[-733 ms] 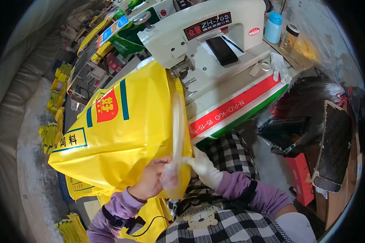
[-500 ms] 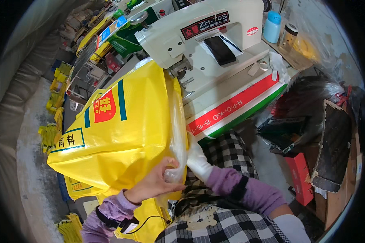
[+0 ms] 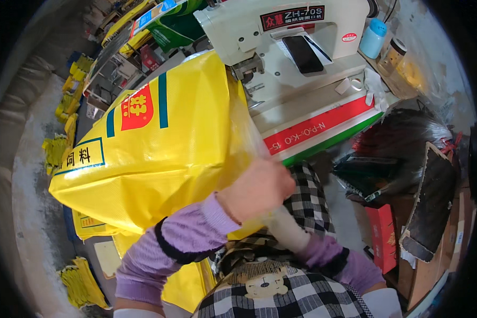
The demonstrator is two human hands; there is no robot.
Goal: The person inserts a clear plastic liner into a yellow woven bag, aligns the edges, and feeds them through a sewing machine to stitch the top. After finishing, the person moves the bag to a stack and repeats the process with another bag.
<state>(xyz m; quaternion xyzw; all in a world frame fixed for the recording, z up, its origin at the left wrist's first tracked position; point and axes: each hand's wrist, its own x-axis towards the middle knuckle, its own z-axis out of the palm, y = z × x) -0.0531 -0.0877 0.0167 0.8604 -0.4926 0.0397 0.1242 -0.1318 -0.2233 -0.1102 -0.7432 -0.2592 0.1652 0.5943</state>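
A large yellow woven sack (image 3: 191,143) lies across my lap and up to the sewing machine (image 3: 244,42), with its far edge beside the machine's needle area. Clear plastic liner film (image 3: 247,132) shows along the sack's right edge. My left hand (image 3: 259,188), bare and blurred, is curled closed where the film runs down to it. Behind it, my right hand (image 3: 287,229) wears a white glove; its fingers are hidden by the left hand.
On the machine bed lie a black phone (image 3: 302,54) and white paper. A blue bottle (image 3: 373,38) and a jar (image 3: 392,55) stand behind on the right. Yellow bundles (image 3: 84,282) sit on the floor at left, and a red box (image 3: 381,237) at right.
My left hand has moved right and up, across the right hand, and its fingers have closed. My gloved hand has shifted right and down. The view has shifted slightly.
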